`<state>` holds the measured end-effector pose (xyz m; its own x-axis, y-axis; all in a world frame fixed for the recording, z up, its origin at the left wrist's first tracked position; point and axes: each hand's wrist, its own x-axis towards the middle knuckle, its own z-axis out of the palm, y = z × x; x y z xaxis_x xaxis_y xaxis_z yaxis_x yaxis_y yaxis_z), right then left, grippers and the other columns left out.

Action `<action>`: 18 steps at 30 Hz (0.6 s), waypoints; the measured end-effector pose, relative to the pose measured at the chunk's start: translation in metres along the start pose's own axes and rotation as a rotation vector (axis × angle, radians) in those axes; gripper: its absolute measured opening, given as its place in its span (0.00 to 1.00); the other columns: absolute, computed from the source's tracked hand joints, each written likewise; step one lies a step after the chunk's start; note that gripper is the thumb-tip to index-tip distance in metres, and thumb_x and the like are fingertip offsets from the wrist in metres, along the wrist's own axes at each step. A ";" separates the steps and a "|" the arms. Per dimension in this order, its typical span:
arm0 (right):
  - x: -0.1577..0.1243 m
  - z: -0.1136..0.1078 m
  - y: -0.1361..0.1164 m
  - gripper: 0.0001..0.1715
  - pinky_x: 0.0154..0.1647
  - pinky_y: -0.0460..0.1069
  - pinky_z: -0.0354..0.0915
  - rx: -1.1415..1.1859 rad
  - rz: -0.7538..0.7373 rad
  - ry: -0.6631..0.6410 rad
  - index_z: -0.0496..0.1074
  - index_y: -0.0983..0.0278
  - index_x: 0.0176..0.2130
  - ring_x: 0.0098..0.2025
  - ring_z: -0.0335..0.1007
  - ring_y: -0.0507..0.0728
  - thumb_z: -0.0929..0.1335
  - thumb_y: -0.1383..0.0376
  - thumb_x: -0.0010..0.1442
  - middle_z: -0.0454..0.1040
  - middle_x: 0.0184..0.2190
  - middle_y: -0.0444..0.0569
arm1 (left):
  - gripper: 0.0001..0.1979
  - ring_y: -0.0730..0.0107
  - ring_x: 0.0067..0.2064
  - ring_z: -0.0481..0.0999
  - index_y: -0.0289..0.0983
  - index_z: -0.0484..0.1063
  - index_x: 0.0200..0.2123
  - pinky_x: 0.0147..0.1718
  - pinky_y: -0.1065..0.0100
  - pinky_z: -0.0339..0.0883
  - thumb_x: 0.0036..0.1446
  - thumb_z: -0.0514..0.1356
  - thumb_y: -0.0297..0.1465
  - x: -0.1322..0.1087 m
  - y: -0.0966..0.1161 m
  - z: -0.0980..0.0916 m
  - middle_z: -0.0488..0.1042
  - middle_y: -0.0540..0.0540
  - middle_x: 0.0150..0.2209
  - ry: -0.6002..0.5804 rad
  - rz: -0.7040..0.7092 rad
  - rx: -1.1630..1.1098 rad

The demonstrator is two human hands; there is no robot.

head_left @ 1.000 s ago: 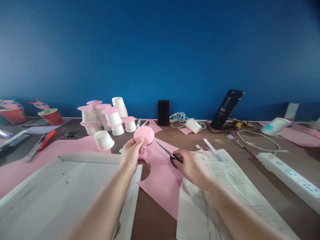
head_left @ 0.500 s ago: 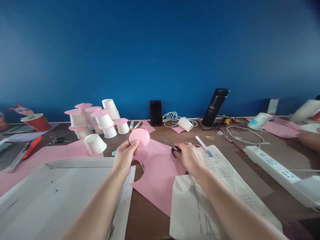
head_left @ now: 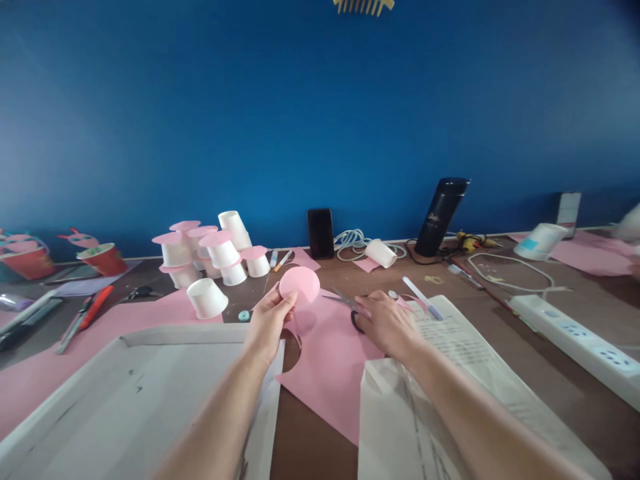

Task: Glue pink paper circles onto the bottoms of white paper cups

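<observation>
My left hand [head_left: 267,320] pinches a pink paper circle [head_left: 300,285] by its lower edge and holds it upright above the table. My right hand [head_left: 385,321] rests low on a pink paper sheet [head_left: 330,360], its fingers through the black handles of a pair of scissors [head_left: 347,305] whose blades point left toward the circle. The sheet has a round notch cut out of its left edge. A single overturned white paper cup [head_left: 207,297] stands left of my left hand.
A stack of overturned white cups with pink discs [head_left: 210,250] stands at back left. A phone [head_left: 321,233], cable coil [head_left: 353,241], dark bottle [head_left: 442,216], power strip [head_left: 575,339], printed paper [head_left: 465,353] and white tray [head_left: 125,393] surround my hands. Red cups [head_left: 103,259] sit far left.
My right hand has lowered the scissors from mid-air onto the pink sheet. The left hand keeps hold of the pink circle. The camera view has shifted slightly.
</observation>
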<state>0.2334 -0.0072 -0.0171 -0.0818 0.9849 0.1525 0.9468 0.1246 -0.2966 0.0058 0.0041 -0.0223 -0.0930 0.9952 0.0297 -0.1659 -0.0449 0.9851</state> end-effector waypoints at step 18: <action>-0.002 0.007 -0.017 0.21 0.29 0.47 0.68 0.865 -0.052 -0.019 0.69 0.62 0.51 0.31 0.75 0.53 0.66 0.58 0.59 0.76 0.39 0.50 | 0.13 0.76 0.26 0.62 0.36 0.72 0.29 0.27 0.73 0.58 0.50 0.64 0.41 -0.004 -0.003 0.005 0.65 0.52 0.25 -0.133 -0.005 0.099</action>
<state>0.2153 -0.0103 -0.0188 -0.1309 0.9763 0.1724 0.3729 0.2096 -0.9039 0.0114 0.0004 -0.0246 0.0391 0.9984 0.0407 -0.0683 -0.0379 0.9969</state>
